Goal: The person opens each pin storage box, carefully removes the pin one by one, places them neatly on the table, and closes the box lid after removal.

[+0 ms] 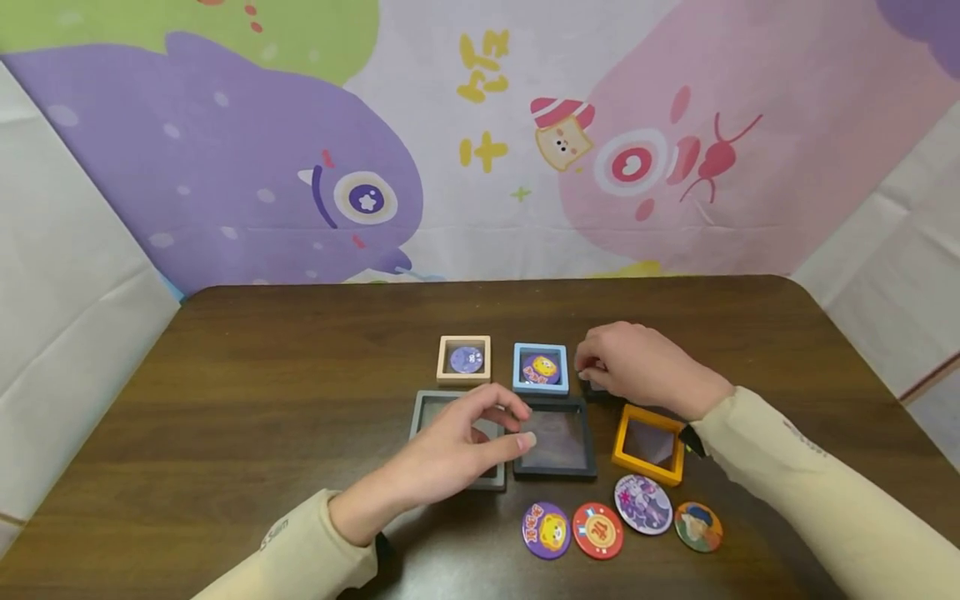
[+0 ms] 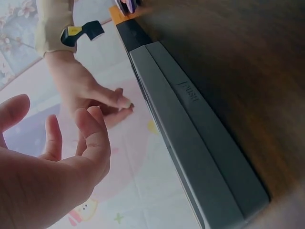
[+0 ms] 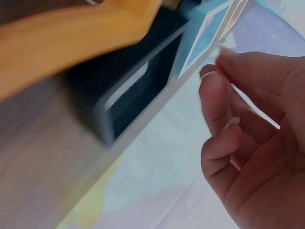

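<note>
While its fingers curl loosely, with thumb and forefinger close together, the right hand shows nothing held in its grip; it hovers just right of the blue frame, at the small black frame, which is partly hidden under it in the head view. I cannot tell whether the fingers touch that frame. The left hand has its grip apart, thumb and bent fingers spread around a gap, nearer the person than the blue frame and a little to its left. Below this hand is the grey frame, nearer and left of the blue frame; the large dark frame lies directly on the blue frame's near side. The orange frame is nearer and to its right, below the right wrist.

Inside the blue frame shows a bear badge; left of it stands the cream frame with a bluish-violet badge. Well nearer the person than the blue frame lie a purple badge, a red badge, a lilac badge and a portrait badge, all on the brown desk. Farther out, beyond the blue frame, hangs a cartoon-printed cloth.
</note>
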`<state>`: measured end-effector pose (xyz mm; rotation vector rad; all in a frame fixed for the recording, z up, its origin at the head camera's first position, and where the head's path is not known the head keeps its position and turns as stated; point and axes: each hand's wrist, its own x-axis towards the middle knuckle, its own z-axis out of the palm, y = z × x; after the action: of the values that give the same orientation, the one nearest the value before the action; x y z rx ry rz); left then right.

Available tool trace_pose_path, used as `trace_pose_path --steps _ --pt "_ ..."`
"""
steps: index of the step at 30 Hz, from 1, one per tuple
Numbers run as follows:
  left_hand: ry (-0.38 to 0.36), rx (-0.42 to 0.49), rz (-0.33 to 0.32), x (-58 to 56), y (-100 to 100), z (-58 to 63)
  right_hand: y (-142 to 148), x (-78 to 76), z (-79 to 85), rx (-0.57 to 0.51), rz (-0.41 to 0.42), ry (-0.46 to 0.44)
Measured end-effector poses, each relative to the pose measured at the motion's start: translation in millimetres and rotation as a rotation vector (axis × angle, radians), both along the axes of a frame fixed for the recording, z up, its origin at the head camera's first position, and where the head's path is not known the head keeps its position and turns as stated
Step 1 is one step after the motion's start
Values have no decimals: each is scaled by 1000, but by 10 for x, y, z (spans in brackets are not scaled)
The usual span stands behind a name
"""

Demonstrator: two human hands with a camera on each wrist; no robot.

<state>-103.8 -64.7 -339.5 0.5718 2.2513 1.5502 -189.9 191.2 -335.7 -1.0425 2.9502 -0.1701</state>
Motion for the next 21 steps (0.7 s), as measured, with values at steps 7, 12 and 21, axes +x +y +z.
trace_pose_path --steps 7,12,21 --pt "-6 6 0 -18 1 -28 -248 -46 -89 26 104 -4" --pt "4 22 3 -32 5 -32 -295 -90 -140 50 78 -67" --pt "-8 37 -5 -44 -30 5 -291 -90 -166 48 102 88"
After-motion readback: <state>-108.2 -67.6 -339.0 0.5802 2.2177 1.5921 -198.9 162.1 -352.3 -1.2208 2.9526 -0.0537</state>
